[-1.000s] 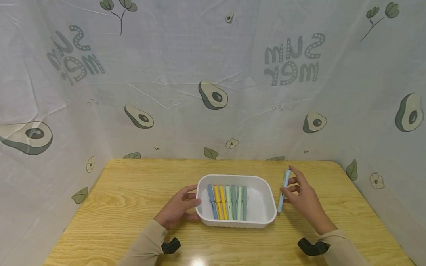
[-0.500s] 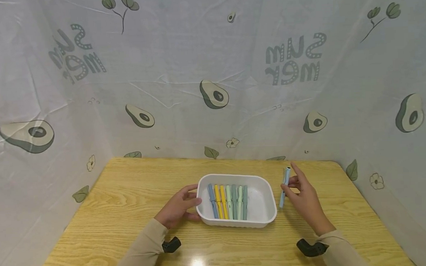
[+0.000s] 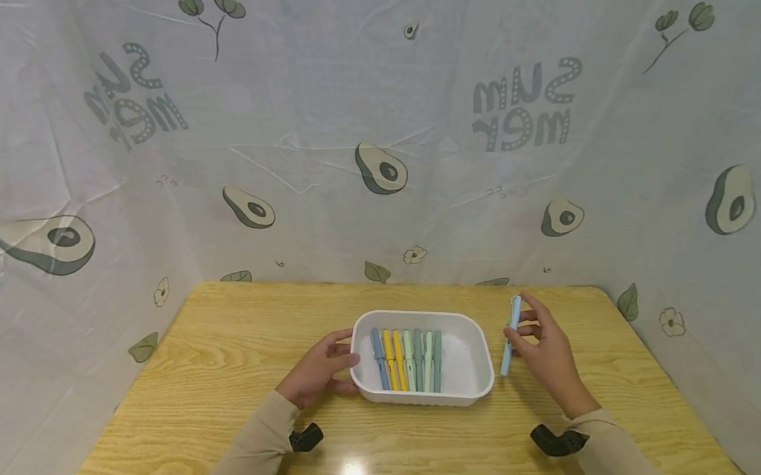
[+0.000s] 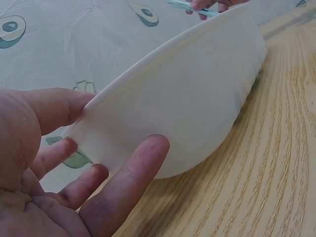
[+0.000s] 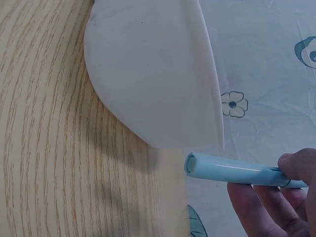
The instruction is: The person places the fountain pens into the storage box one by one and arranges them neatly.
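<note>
In the head view a white plastic tray [image 3: 465, 365] sits mid-table with several capped pens in a row at its left and middle: a blue pen [image 3: 380, 358], two yellow pens [image 3: 389, 361], and pale green and grey-green pens [image 3: 428, 359]. My left hand [image 3: 319, 368] holds the tray's left end, thumb at the rim and fingers against the outer wall [image 4: 163, 94]. Just right of the tray, my right hand [image 3: 547, 354] pinches a light blue pen [image 5: 232, 169] between thumb and fingers. That pen stands steeply tilted, apart from the tray.
A wood-grain table [image 3: 231, 329] lies beneath everything. Behind it and at both sides hangs a pale curtain [image 3: 323, 91] printed with avocados and lettering. Black wrist mounts [image 3: 558, 442] sit on both sleeves.
The light blue pen has shifted slightly right and turned a little in my right hand, whose fingers have changed position on it. My left hand and the tray stay put.
</note>
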Tool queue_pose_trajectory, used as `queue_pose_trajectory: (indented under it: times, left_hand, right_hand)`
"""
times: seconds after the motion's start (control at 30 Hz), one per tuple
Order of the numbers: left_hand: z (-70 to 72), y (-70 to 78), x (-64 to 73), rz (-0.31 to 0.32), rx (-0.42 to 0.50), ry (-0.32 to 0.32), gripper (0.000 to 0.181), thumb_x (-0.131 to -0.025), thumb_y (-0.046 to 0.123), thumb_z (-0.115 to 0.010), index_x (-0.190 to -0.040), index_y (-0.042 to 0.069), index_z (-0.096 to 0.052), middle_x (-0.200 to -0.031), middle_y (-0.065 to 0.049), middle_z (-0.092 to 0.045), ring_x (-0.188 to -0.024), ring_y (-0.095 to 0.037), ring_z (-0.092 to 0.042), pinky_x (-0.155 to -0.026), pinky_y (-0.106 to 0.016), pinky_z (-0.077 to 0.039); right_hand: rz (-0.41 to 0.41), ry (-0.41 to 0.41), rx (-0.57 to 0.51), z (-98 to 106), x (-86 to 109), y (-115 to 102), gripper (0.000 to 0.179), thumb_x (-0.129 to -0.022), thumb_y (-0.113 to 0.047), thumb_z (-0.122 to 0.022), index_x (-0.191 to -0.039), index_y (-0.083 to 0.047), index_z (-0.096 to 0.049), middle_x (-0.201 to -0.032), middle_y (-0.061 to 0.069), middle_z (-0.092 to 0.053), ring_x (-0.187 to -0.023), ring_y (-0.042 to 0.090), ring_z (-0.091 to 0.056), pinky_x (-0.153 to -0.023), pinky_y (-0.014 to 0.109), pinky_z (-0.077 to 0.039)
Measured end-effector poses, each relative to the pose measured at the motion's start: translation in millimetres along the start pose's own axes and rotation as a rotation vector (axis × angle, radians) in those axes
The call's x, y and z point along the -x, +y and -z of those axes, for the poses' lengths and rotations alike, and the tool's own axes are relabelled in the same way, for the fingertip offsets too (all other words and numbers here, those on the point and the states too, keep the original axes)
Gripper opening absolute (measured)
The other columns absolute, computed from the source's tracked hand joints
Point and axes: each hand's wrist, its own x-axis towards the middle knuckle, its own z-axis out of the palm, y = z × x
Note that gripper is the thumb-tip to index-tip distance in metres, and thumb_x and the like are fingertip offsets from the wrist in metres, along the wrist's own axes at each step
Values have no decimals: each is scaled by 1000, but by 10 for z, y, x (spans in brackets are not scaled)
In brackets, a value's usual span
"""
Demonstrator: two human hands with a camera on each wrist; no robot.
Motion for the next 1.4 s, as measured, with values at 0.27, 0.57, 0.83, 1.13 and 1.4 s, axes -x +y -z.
queue_pose_trajectory:
  times: [0.27, 0.57, 0.83, 1.13, 1.4]
  left_hand:
    - [7, -14, -1, -11, 2, -7, 64, -102, 17, -67, -158, 10, -37, -146, -29, -48, -106, -32, -70, -82, -51, -65]
    - [1, 0, 8, -6, -8, 4, 63, -103, 16, -66, -159, 11, -37, -146, -28, -48, -106, -32, -70, -82, -50, -65]
    - [-8, 4, 11, -1, -9, 9, 63, -103, 16, -67, -158, 11, -37, -146, -29, -47, -106, -33, -69, -83, -50, -65]
    - [-14, 10, 13, 3, -13, 13, 64, -103, 15, -66, -159, 11, -37, -146, -29, -47, -107, -33, -69, -83, -50, -65]
    - [-13, 9, 15, -4, -18, 10, 64, -102, 16, -67, -159, 11, -36, -146, -29, -47, -107, -33, -69, -83, -51, -65]
  right_hand:
    - [2, 21, 11, -14, 25, -24, 75, -98, -2, -69, -161, -14, -31, -123, 17, -52, -95, -9, -55, -69, 36, -67]
    - [-19, 51, 36, -35, 44, -101, 72, -99, -1, -67, -161, -13, -31, -120, 17, -52, -96, -9, -53, -68, 34, -67]
    - [-90, 51, 50, -26, 62, -187, 70, -101, -3, -64, -161, -11, -28, -121, 18, -52, -94, 5, -62, -71, 33, -66]
    - [-166, 58, 56, -7, 65, -237, 73, -101, -3, -64, -162, -8, -25, -125, 21, -51, -103, 22, -60, -73, 35, -67]
    - [-194, 44, 22, -40, 24, -321, 72, -101, -3, -64, -162, -10, -27, -127, 19, -51, -98, 14, -59, -73, 37, -67]
